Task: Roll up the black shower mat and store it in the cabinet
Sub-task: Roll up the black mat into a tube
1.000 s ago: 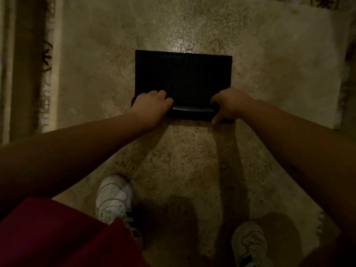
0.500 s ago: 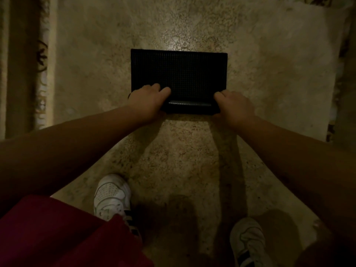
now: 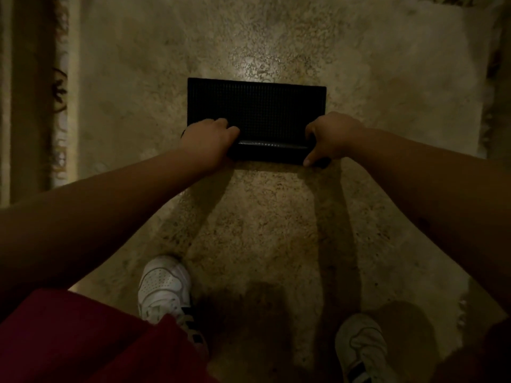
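Black shower mat [image 3: 257, 106] flat on the mottled beige floor [image 3: 276, 217], straight ahead of the person and beyond both outstretched arms, well clear of the white sneakers [image 3: 163, 288] at the bottom of the view. Long axis left to right, across the line of reach; near edge already curled into a low roll [image 3: 272, 153], lying parallel to that axis and closest to the body, flat remainder stretching away toward the bright patch of floor. Left hand [image 3: 207, 142] curled over the left end of the roll, fingers wrapped onto its top, closed on it. Right hand [image 3: 329, 139] clamped on the right end, fingers bent over the top, thumb down against the near side of the roll at floor level. Both hands about equally far forward, one at each end, so neither clearly nearer. Judged from this layout: rolling in progress, roughly the near third taken up, next push directed away from the body, perpendicular to the long axis, with even pressure at both ends to keep the roll straight. No cabinet in view; patterned rug border [image 3: 59, 92] along the left edge.
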The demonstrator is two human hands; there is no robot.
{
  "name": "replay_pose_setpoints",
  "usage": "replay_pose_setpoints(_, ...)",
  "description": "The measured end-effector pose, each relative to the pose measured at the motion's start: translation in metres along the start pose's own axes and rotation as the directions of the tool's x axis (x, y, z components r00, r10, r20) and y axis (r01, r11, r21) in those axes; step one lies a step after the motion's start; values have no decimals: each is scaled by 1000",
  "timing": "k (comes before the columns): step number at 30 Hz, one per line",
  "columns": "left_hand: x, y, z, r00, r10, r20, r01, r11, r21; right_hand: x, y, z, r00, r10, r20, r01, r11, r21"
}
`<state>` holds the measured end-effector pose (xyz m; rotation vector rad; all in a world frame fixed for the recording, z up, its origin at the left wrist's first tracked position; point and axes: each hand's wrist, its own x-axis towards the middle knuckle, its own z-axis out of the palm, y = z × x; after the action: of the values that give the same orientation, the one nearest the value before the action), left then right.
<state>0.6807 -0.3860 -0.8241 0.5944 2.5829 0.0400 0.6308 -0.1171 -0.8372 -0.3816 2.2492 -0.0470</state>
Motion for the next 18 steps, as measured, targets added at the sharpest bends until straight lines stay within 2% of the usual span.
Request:
replay_pose_setpoints(5, 7, -6, -4, 1000, 23, 0, -23, 1000, -3, 10, 5, -7, 998, -1, 66, -2, 999, 54)
replay_pose_setpoints(7, 11, -8, -7, 1000, 13, 18, -12, 1000, -10, 6, 5, -4, 999, 18, 44, -21, 997, 74)
replay_pose_setpoints(8, 13, -9, -8, 999, 4, 32, -3, 1000, -27, 0, 5, 0, 999, 38, -13, -36, 996, 86)
replay_pose_setpoints(10, 20, -11, -12, 997, -8, 82, 15, 996, -87, -17, 4, 16, 970, 47, -237, -24, 995, 98)
replay_pose_setpoints(12, 28, -15, -18, 992, -26, 126, 44, 988, -145, -37, -2, 40, 881, -43, -471, 64, 998, 29)
replay_pose_setpoints(13, 31, -17, -20, 989, -37, 146, 60, 985, -160, -44, -7, 52, 843, -74, -533, 84, 996, -6)
replay_pose_setpoints(15, 35, -19, -22, 983, -62, 172, 92, 980, -176, -47, -14, 64, 816, -66, -574, 63, 998, -24)
replay_pose_setpoints(18, 31, -14, -18, 980, -105, 167, 141, 965, -222, -36, -17, 57, 833, -46, -552, 29, 999, -41)
